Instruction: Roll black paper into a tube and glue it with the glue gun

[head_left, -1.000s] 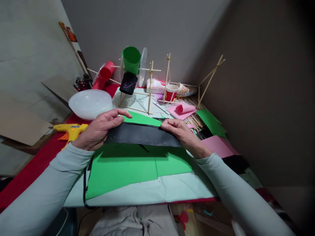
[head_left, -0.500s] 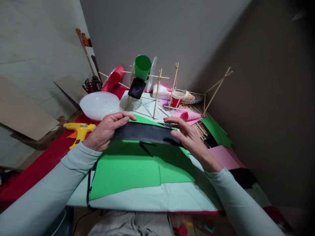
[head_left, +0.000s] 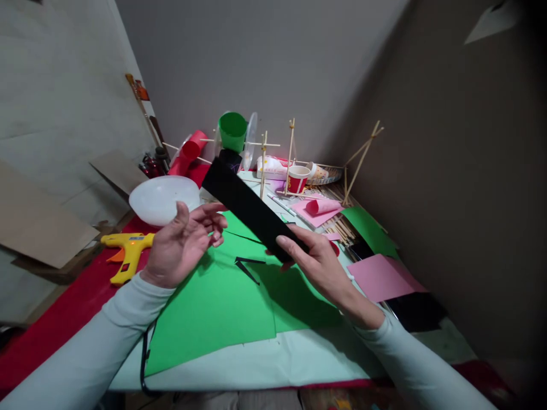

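A black strip of paper or card [head_left: 252, 208] slants up to the left above the table, its lower right end pinched between the thumb and fingers of my right hand [head_left: 314, 259]. My left hand [head_left: 186, 242] is off the strip, palm turned up and fingers apart, just left of it. Below both hands lie green sheets [head_left: 213, 319], overlapping on the pale table cover [head_left: 307, 361]. A thin black V-shaped scrap [head_left: 248, 269] rests on the green.
A yellow glue gun [head_left: 130, 250] lies left, near a white bowl [head_left: 164, 199]. Behind stand stick frames [head_left: 292, 148], a green paper cylinder [head_left: 233, 131] and a red paper cup [head_left: 298, 179]. Pink sheets [head_left: 384, 276] and loose sticks [head_left: 342, 225] are at the right.
Both hands held the black strip level before. My left hand has let go and opened, and the strip, now in my right hand alone, has tilted with its left end raised.
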Motion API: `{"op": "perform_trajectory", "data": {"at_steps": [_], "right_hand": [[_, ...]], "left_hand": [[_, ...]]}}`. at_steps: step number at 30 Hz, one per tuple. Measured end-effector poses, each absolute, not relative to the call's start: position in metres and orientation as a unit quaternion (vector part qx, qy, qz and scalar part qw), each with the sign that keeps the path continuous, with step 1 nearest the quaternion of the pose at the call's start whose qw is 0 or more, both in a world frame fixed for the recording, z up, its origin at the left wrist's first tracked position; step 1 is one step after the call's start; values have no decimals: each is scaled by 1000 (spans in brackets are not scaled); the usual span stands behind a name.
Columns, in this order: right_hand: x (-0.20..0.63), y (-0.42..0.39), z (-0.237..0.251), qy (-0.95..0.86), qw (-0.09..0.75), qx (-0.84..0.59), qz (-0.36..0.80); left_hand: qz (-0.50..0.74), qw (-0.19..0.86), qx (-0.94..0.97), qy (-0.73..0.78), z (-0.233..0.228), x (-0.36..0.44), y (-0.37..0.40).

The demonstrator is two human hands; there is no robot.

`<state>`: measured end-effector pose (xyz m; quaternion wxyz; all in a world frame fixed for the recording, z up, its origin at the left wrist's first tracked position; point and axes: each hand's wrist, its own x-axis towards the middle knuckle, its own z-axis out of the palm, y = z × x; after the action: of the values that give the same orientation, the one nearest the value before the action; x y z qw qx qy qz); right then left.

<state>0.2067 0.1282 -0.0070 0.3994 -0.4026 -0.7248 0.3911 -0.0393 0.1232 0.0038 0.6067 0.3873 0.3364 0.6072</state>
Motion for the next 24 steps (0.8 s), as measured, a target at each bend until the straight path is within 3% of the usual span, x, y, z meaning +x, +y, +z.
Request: {"op": "perform_trajectory", "data": {"at_steps": [4,8,10,13,17,20,24], "right_hand": [[196,119,-2,-595,323,-346,649],[195,112,3,-618,242,-298,686],[199,114,2,-656,282,-321,623],[204,120,-6,-764,380,-321,411],[204,124,-16,-914,325,-215,114],[203,122,-15,-943,293,-148,53],[202,120,-13,-942,289,-126,115]], "left_hand": [[613,561,425,359,-5,-22,118],[607,584,372,389,-8,-16,121],[609,608,334,384,-8,-20,125],[601,632,299,387,-11,-27,129],[597,645,289,379,-14,-26,128],[594,648,303,367,-14,-22,125],[570,644,341,380,-13,-18,120]]}}
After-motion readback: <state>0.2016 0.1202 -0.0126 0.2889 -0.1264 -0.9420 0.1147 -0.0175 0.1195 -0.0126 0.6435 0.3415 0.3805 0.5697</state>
